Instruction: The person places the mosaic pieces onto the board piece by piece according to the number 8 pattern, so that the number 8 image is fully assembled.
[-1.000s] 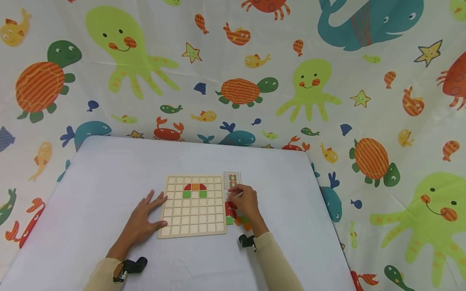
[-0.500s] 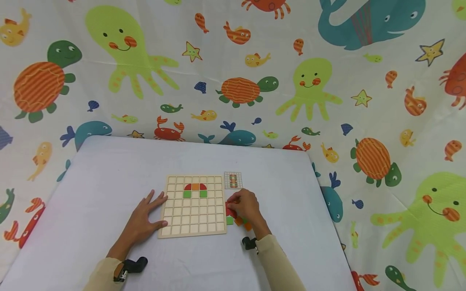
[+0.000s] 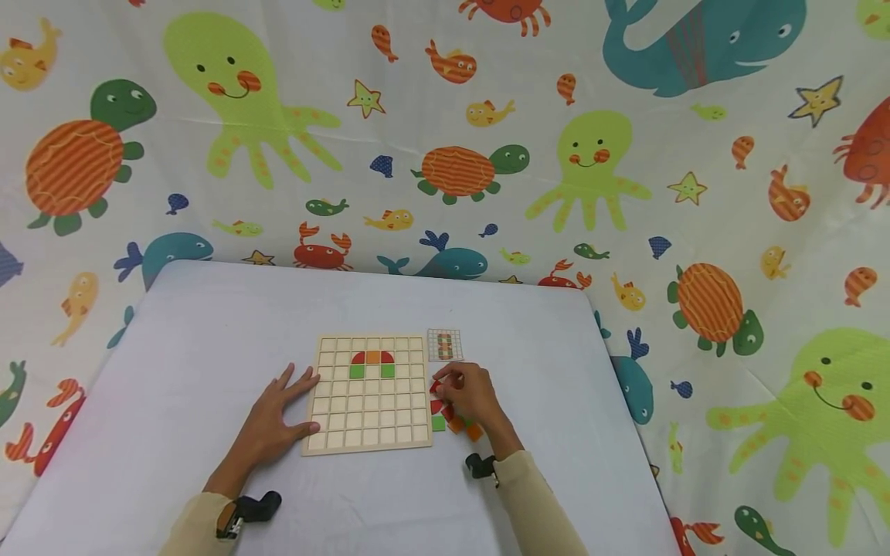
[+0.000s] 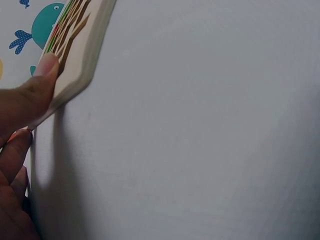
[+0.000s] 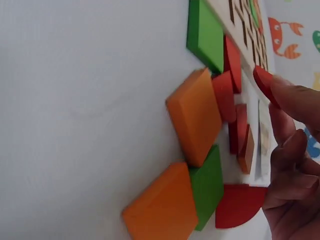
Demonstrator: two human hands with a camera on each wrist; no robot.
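Note:
A wooden grid board [image 3: 368, 404] lies on the white table. Near its top sit two red quarter-round tiles, an orange square [image 3: 373, 357] between them, and two green squares [image 3: 357, 371] below. My left hand [image 3: 271, 417] rests spread along the board's left edge; in the left wrist view its thumb [image 4: 46, 67] lies on the rim. Just right of the board, my right hand [image 3: 476, 394] pinches a red quarter-round tile [image 5: 263, 82] between thumb and finger, raised over the loose tiles. Part of that tile is hidden by the fingers.
Loose tiles lie beside the board's right edge: an orange block [image 5: 195, 117], a green block [image 5: 207, 37], another red quarter-round [image 5: 240, 205] and several more. A small printed pattern card [image 3: 445, 345] lies above them. Behind the table hangs a sea-animal cloth [image 3: 459, 116].
My right hand has come down from beside the card to the loose tiles, and now lifts a red quarter-round tile from them. The left hand has stayed still.

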